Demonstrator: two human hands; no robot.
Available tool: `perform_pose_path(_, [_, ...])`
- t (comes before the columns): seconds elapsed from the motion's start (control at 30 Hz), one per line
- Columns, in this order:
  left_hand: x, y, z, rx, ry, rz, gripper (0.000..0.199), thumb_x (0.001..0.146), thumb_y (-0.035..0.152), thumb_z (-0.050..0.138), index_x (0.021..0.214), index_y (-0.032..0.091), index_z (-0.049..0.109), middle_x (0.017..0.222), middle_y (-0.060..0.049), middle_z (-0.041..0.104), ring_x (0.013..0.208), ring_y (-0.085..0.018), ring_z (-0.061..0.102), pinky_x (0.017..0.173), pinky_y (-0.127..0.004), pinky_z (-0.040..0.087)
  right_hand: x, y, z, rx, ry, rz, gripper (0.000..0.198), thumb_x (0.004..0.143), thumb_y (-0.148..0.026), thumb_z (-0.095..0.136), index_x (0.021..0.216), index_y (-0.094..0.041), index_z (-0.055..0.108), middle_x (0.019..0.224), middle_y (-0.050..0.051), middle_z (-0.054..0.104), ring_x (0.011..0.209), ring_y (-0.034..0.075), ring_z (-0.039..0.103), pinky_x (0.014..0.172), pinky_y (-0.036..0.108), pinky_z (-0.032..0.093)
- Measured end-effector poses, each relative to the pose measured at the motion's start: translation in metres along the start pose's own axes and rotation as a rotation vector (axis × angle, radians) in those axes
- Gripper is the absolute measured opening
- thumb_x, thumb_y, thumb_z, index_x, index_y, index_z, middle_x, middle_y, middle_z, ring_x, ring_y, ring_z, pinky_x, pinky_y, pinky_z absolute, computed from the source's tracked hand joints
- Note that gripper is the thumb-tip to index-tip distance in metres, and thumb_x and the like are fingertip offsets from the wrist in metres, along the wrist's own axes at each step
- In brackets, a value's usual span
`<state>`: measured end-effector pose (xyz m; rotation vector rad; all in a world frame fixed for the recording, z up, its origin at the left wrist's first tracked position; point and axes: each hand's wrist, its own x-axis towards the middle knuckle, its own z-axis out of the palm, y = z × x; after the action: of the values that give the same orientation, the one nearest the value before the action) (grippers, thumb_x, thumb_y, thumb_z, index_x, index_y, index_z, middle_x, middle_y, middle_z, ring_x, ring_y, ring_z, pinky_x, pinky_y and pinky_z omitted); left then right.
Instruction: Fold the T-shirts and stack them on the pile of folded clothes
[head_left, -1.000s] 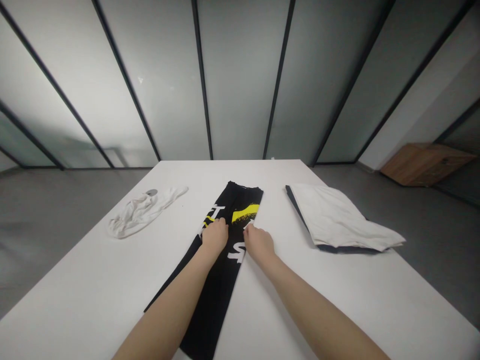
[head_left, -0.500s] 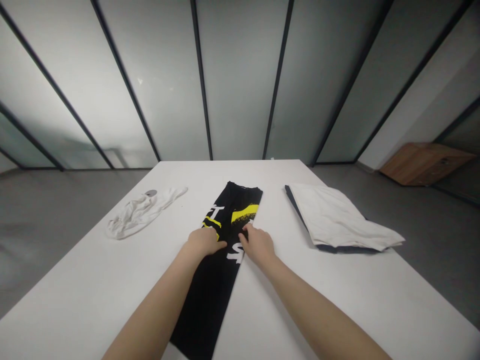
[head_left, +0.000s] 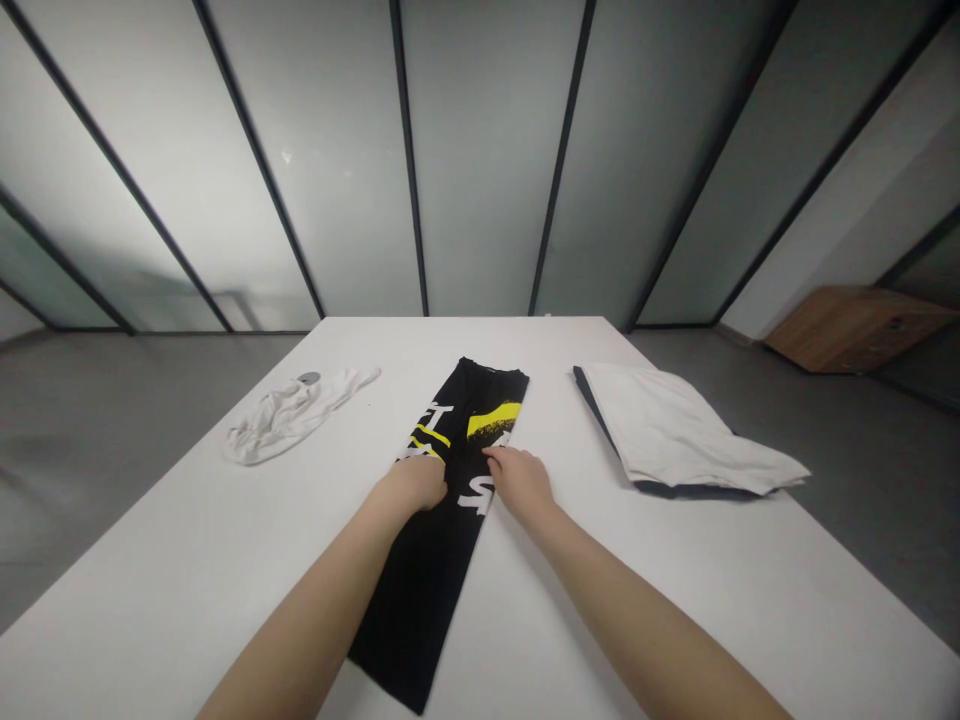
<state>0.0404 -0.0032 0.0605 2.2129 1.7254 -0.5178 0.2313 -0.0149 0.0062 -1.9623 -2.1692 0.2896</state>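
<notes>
A black T-shirt (head_left: 427,560) with white lettering and yellow print lies folded into a long narrow strip down the middle of the white table. My left hand (head_left: 416,482) is closed on its left edge, about halfway along, with the fingertips hidden. Across from it, my right hand (head_left: 521,480) pinches the cloth at the right edge, beside a white printed letter. The far end of the shirt lies flat, and its near end reaches toward me between my forearms.
A crumpled white cloth (head_left: 274,420) lies on the left of the table (head_left: 187,560), by a small grey disc (head_left: 308,378). To the right is a stack of white and dark folded fabric (head_left: 675,430). Frosted glass panels stand behind; a wooden cabinet (head_left: 855,328) is at far right.
My left thumb has drawn in and that hand has closed more tightly on the cloth. The right fingers have come together. The view has shifted slightly, and the shirt's near end now shows.
</notes>
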Motion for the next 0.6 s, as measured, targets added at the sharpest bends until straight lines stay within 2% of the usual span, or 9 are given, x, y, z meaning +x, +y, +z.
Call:
perform_pose_path(0.1, [-0.006, 0.004, -0.003, 0.004, 0.006, -0.021, 0.040, 0.096, 0.022, 0.052, 0.126, 0.009, 0.074, 0.126, -0.023, 0.075, 0.118, -0.037, 0.072, 0.096, -0.044, 0.059, 0.000, 0.000, 0.000, -0.002, -0.005, 0.003, 0.040, 0.108, -0.028, 0.045, 0.137, -0.034, 0.072, 0.133, 0.002, 0.076, 0.116, 0.025, 0.069, 0.097, 0.035, 0.047])
perform_pose_path(0.27, [-0.014, 0.008, -0.004, 0.003, 0.040, -0.016, 0.052, 0.100, 0.045, 0.050, 0.129, 0.008, 0.072, 0.130, -0.026, 0.073, 0.122, -0.039, 0.070, 0.102, -0.048, 0.056, -0.002, -0.001, 0.000, -0.003, 0.019, -0.001, 0.040, 0.108, -0.027, 0.044, 0.137, -0.032, 0.071, 0.132, 0.003, 0.076, 0.114, 0.026, 0.070, 0.095, 0.035, 0.047])
perform_pose_path(0.37, [-0.016, 0.009, -0.003, 0.010, 0.030, 0.000, 0.048, 0.098, 0.040, 0.053, 0.126, 0.008, 0.073, 0.128, -0.026, 0.073, 0.120, -0.039, 0.071, 0.100, -0.047, 0.056, -0.002, -0.001, 0.002, 0.001, 0.036, -0.010, 0.039, 0.108, -0.029, 0.043, 0.135, -0.030, 0.072, 0.129, 0.003, 0.077, 0.112, 0.026, 0.070, 0.093, 0.036, 0.047])
perform_pose_path(0.53, [-0.013, 0.003, -0.006, -0.027, -0.047, 0.050, 0.036, 0.096, 0.033, 0.052, 0.105, 0.012, 0.079, 0.102, -0.020, 0.080, 0.096, -0.033, 0.078, 0.086, -0.039, 0.059, 0.002, 0.000, 0.003, 0.002, 0.038, -0.003, 0.038, 0.108, -0.029, 0.044, 0.134, -0.030, 0.072, 0.126, 0.004, 0.078, 0.110, 0.025, 0.071, 0.092, 0.035, 0.046])
perform_pose_path(0.6, [-0.011, -0.005, -0.009, -0.047, -0.035, 0.064, 0.035, 0.097, 0.036, 0.052, 0.101, 0.014, 0.079, 0.100, -0.019, 0.080, 0.095, -0.032, 0.077, 0.084, -0.039, 0.058, 0.003, 0.000, 0.002, 0.008, 0.043, 0.002, 0.036, 0.107, -0.030, 0.046, 0.133, -0.029, 0.072, 0.124, 0.005, 0.078, 0.110, 0.025, 0.070, 0.093, 0.035, 0.046])
